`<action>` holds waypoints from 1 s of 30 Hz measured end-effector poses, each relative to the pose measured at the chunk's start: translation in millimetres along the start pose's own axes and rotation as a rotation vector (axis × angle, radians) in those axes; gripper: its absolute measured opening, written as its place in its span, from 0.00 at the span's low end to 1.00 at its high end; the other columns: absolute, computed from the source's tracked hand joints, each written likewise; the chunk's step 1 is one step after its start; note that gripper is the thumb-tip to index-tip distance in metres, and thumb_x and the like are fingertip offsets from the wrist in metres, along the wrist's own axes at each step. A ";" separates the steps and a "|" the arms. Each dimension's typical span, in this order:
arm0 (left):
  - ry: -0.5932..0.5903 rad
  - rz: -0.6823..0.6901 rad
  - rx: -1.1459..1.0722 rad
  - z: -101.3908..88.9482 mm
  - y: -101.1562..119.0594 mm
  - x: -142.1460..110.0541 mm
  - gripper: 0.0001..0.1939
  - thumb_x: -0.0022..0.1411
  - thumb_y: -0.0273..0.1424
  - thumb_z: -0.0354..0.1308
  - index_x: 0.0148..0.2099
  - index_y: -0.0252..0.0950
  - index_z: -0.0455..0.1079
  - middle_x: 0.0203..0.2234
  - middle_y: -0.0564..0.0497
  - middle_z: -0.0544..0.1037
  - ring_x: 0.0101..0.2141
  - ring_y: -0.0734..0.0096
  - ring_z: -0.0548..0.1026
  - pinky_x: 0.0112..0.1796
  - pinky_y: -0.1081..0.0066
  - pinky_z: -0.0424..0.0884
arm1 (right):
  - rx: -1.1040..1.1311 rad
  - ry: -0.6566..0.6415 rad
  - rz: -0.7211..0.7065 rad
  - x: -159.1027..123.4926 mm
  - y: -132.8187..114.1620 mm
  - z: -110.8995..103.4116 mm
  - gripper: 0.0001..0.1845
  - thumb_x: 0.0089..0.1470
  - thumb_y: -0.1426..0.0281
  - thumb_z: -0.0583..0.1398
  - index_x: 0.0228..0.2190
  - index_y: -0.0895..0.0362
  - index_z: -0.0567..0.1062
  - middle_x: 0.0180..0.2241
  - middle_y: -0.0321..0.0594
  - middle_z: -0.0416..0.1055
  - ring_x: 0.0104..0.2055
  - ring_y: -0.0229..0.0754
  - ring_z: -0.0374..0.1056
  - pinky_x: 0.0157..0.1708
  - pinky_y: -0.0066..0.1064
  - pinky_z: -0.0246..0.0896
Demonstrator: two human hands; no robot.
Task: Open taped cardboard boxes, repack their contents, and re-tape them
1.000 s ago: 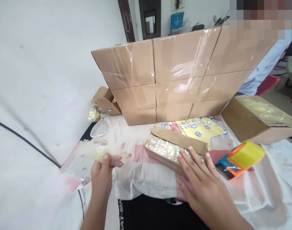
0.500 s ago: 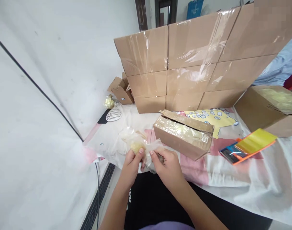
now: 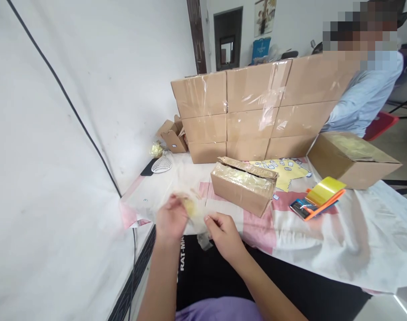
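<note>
My left hand (image 3: 172, 217) is smeared by motion, its palm turned partly up and its fingers curled. Right at its fingertips is a small yellow bundle (image 3: 189, 207) in clear plastic, blurred too; whether the fingers grip it cannot be told. To the right, my right hand (image 3: 224, 234) is closed, thumb against forefinger, pinching a clear plastic bag (image 3: 204, 241) whose crumpled end hangs below the table edge. An open-topped cardboard box (image 3: 241, 189), filled with yellowish plastic-wrapped contents, stands just beyond my right hand.
Stacked taped cartons (image 3: 246, 111) form a wall at the back. A tape dispenser (image 3: 317, 199) and a larger carton (image 3: 348, 160) are on the right. A white perforated piece (image 3: 161, 163) lies at left. A person in a blue sleeve (image 3: 352, 104) is behind the cartons.
My left hand has moved left and turned over, away from my right hand. The bag's end now hangs past the table edge. The head view has tilted up, showing the person behind.
</note>
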State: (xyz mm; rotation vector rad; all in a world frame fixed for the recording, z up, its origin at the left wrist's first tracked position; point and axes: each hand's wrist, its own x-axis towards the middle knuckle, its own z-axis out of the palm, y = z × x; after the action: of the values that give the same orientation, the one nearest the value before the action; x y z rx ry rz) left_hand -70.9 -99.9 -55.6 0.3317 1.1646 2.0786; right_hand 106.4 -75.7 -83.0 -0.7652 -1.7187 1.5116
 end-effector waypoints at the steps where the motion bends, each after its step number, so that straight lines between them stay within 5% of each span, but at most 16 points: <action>1: 0.044 0.071 -0.015 -9.8 10.8 8.4 0.09 0.46 0.22 0.57 0.31 0.38 0.62 0.24 0.55 0.72 0.25 0.77 0.73 0.30 0.77 0.71 | 0.019 0.014 0.008 -3.1 1.1 -3.5 0.22 0.63 0.60 0.54 0.20 0.54 0.57 0.19 0.29 0.52 0.24 0.35 0.52 0.26 0.30 0.47; 4: 0.148 0.240 -0.005 -35.7 33.8 24.2 0.07 0.52 0.26 0.55 0.31 0.39 0.59 0.22 0.59 0.67 0.23 0.81 0.68 0.28 0.81 0.67 | 0.037 0.041 -0.042 -8.6 3.1 -13.3 0.21 0.63 0.62 0.55 0.20 0.53 0.58 0.21 0.30 0.54 0.26 0.36 0.55 0.29 0.30 0.53; 7: 0.099 0.259 0.129 -43.3 26.7 13.6 0.07 0.53 0.32 0.61 0.37 0.40 0.67 0.32 0.54 0.76 0.33 0.73 0.77 0.37 0.71 0.74 | 0.023 0.065 -0.179 -6.9 3.6 -13.4 0.19 0.61 0.64 0.58 0.20 0.54 0.63 0.27 0.36 0.65 0.35 0.41 0.66 0.40 0.33 0.62; 10: -0.184 0.300 0.464 -38.9 1.3 -12.3 0.20 0.48 0.29 0.68 0.46 0.41 0.75 0.52 0.45 0.78 0.55 0.56 0.75 0.56 0.55 0.69 | 0.176 0.063 -0.189 -1.4 5.5 -5.2 0.08 0.58 0.64 0.62 0.29 0.55 0.73 0.44 0.45 0.74 0.51 0.48 0.71 0.51 0.37 0.65; 13: -0.556 0.461 0.898 -37.7 -16.6 -26.9 0.22 0.55 0.29 0.64 0.53 0.44 0.77 0.61 0.45 0.74 0.65 0.55 0.65 0.67 0.51 0.53 | 0.380 0.024 -0.055 2.7 9.6 1.3 0.15 0.58 0.58 0.64 0.43 0.53 0.74 0.50 0.46 0.76 0.52 0.49 0.73 0.51 0.39 0.69; 16: -0.479 0.441 1.023 -40.4 -23.4 -23.7 0.09 0.63 0.34 0.58 0.43 0.42 0.78 0.46 0.46 0.82 0.53 0.57 0.77 0.63 0.52 0.60 | 0.408 -0.043 -0.046 4.9 15.5 1.2 0.27 0.60 0.45 0.59 0.47 0.55 0.74 0.49 0.49 0.76 0.49 0.48 0.74 0.48 0.39 0.70; 18: -0.376 0.346 1.018 -40.8 -26.9 -18.8 0.10 0.66 0.39 0.55 0.40 0.39 0.74 0.35 0.47 0.83 0.39 0.60 0.80 0.51 0.57 0.71 | 0.378 -0.110 -0.082 5.8 20.1 -0.4 0.35 0.60 0.39 0.55 0.50 0.55 0.73 0.53 0.52 0.73 0.48 0.48 0.73 0.44 0.37 0.71; 20: -0.364 0.262 0.979 -38.9 -31.1 -16.9 0.14 0.69 0.43 0.53 0.47 0.38 0.69 0.30 0.48 0.82 0.31 0.63 0.78 0.39 0.63 0.73 | 0.233 -0.115 -0.119 6.2 24.7 -0.9 0.34 0.61 0.42 0.56 0.55 0.55 0.71 0.56 0.52 0.71 0.46 0.46 0.73 0.43 0.38 0.72; 25: -0.462 0.147 0.963 -29.0 -31.5 -25.2 0.17 0.69 0.45 0.54 0.52 0.39 0.63 0.35 0.48 0.82 0.36 0.65 0.80 0.38 0.69 0.71 | -0.448 0.073 -0.379 6.5 33.9 0.6 0.20 0.68 0.68 0.55 0.58 0.54 0.72 0.61 0.50 0.67 0.57 0.51 0.65 0.59 0.48 0.64; 30: -0.705 0.205 1.243 -23.3 -13.5 -36.1 0.11 0.71 0.40 0.50 0.48 0.41 0.69 0.34 0.52 0.80 0.36 0.65 0.78 0.40 0.70 0.67 | -0.723 0.034 -0.469 7.7 36.5 -8.9 0.27 0.66 0.66 0.59 0.64 0.55 0.66 0.63 0.49 0.67 0.59 0.57 0.60 0.58 0.54 0.60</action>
State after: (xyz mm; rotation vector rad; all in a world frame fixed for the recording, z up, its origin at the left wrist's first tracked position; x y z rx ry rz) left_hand -51.5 -135.3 -75.4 1.6291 1.8073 0.9195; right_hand 108.5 -59.3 -117.6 -0.6492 -2.2415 0.5474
